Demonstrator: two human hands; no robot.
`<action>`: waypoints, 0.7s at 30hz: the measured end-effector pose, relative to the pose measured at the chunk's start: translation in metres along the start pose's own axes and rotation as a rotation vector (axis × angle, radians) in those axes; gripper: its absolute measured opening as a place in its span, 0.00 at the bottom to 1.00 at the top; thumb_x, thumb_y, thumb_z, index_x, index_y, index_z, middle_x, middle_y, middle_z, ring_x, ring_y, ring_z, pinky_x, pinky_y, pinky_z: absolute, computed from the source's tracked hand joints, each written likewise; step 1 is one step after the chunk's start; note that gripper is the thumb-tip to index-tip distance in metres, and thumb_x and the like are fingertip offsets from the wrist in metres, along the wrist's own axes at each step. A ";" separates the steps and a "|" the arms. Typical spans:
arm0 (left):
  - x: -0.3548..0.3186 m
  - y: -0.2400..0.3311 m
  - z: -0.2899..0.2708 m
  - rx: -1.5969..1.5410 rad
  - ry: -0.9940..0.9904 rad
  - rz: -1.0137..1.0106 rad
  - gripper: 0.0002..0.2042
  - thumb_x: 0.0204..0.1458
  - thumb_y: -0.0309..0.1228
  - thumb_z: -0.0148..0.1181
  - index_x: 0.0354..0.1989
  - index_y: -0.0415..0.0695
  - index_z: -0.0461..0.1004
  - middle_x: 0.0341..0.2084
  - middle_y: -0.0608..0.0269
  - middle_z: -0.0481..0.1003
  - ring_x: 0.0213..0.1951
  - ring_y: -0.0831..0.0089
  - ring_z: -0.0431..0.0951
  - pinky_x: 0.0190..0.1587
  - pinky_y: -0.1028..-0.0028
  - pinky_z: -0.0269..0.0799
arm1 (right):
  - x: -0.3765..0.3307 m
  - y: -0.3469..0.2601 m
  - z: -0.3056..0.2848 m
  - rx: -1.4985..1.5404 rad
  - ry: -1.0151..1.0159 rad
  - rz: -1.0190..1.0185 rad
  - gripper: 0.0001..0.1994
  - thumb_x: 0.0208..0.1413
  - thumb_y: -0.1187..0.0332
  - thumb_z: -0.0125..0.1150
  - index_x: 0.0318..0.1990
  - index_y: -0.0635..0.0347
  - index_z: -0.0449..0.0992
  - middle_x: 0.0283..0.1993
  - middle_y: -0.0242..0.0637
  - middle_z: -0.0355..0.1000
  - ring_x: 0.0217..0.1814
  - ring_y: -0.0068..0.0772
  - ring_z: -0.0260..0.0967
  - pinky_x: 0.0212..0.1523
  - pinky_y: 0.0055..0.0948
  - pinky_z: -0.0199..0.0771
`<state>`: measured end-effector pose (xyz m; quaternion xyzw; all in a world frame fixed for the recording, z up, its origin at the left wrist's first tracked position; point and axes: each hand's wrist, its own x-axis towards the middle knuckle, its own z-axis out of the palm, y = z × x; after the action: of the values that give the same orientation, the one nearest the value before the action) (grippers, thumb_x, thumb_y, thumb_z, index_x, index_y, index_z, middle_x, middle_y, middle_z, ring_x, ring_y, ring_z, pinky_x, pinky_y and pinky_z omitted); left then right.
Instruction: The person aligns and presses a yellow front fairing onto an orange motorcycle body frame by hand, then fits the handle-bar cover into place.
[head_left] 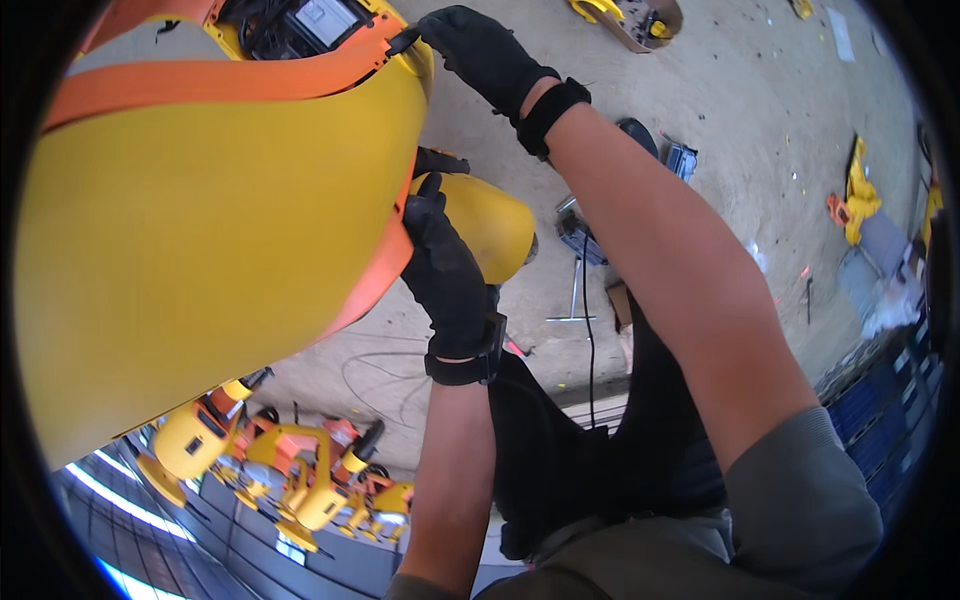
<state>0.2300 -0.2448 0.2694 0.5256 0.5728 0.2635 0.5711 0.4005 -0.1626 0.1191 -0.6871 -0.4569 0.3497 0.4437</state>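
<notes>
A large, curved yellow body shell [220, 210] with orange trim [230, 82] fills the left of the head view. My right hand [482, 58], in a black glove, is at the far end of the orange strip. Its fingers are closed around a small dark piece [403, 41] there, too small to name. Lower down, my gloved left hand [440, 265] is closed at the shell's lower orange edge trim [378, 268]; some of its fingers are hidden. Just beyond that hand is a smaller, rounded yellow part [490, 228]. Black bands circle both wrists.
Behind the shell's top lies an opening with a black component [310, 25]. Several yellow and orange machines [290, 465] stand at lower left. A grey tool case [582, 238], a T-shaped metal tool [573, 300] and a black cable [590, 350] are near my legs. An open carton [640, 25] is farther off.
</notes>
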 end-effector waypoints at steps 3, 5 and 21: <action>0.003 -0.015 0.012 -0.132 0.142 0.043 0.25 0.70 0.42 0.41 0.62 0.31 0.60 0.56 0.46 0.71 0.57 0.58 0.74 0.62 0.63 0.68 | -0.010 -0.039 0.001 0.164 0.094 -0.039 0.09 0.63 0.65 0.59 0.44 0.59 0.78 0.40 0.42 0.79 0.43 0.48 0.76 0.46 0.36 0.75; 0.007 -0.009 0.023 -0.027 0.310 0.049 0.28 0.71 0.46 0.39 0.64 0.30 0.57 0.56 0.44 0.71 0.58 0.56 0.73 0.61 0.63 0.69 | -0.018 -0.060 -0.007 0.271 -0.002 -0.058 0.11 0.62 0.65 0.60 0.47 0.57 0.79 0.45 0.41 0.78 0.48 0.45 0.76 0.50 0.37 0.75; 0.023 -0.041 0.094 0.278 0.885 0.281 0.15 0.68 0.35 0.47 0.37 0.34 0.73 0.31 0.57 0.77 0.33 0.68 0.76 0.39 0.72 0.71 | -0.010 -0.057 -0.046 0.123 -0.210 -0.456 0.16 0.49 0.76 0.61 0.48 0.61 0.71 0.45 0.45 0.71 0.47 0.46 0.73 0.50 0.35 0.74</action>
<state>0.3093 -0.2650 0.2042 0.5067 0.7140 0.4575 0.1556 0.4205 -0.1744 0.1893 -0.4981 -0.6215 0.3372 0.5020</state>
